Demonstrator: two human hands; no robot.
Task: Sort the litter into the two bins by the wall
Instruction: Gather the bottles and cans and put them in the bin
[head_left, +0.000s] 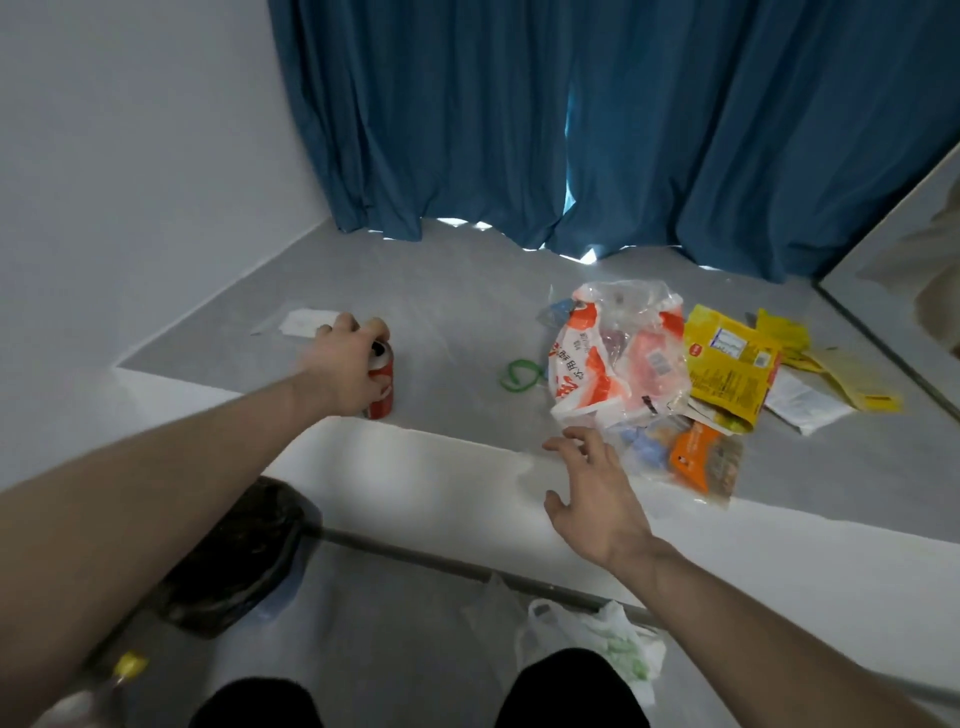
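**Litter on a grey platform by the curtain**

Grey floor lies nearest, with a black bag (234, 561) and a white plastic bag (597, 634) below a white ledge (415, 467). Over the ledge the right hand (597, 493) hovers, its grip spread and holding nothing. Beyond, on the grey platform (457, 312), the left hand (348, 364) grips an upright red can (382, 384). Right of it lie a green band (522, 375), an orange-and-white bag (613, 353) with red Chinese characters, and yellow packets (727, 364), their print unreadable. Blue curtains (571, 130) hang behind.
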